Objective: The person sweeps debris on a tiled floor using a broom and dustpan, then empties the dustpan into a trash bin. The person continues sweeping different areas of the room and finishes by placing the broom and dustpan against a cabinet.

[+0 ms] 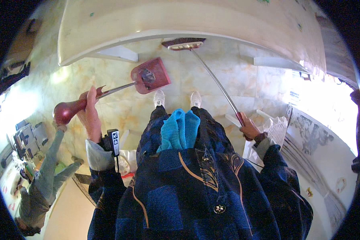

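Observation:
My left hand [91, 115] grips the dark red handle of a long-handled dustpan [163, 70]. Its red pan lies left of my feet, with crumpled grey debris [148, 76] in it. The red grip of a broom is in my right hand [250, 127]. From there its metal pole runs up and to the left to the broom head [186, 45], whose dark bristles are at the near edge of a pale table. Pan and broom head are apart. A turquoise cloth [180, 129] hangs at my front.
A pale table [192, 18] spans the floor ahead, with white supports beneath. Another person [39, 192] is at the far left, near grey equipment [30, 139]. White wrapping [274, 130] lies beside my right arm, next to a pale panel [312, 135].

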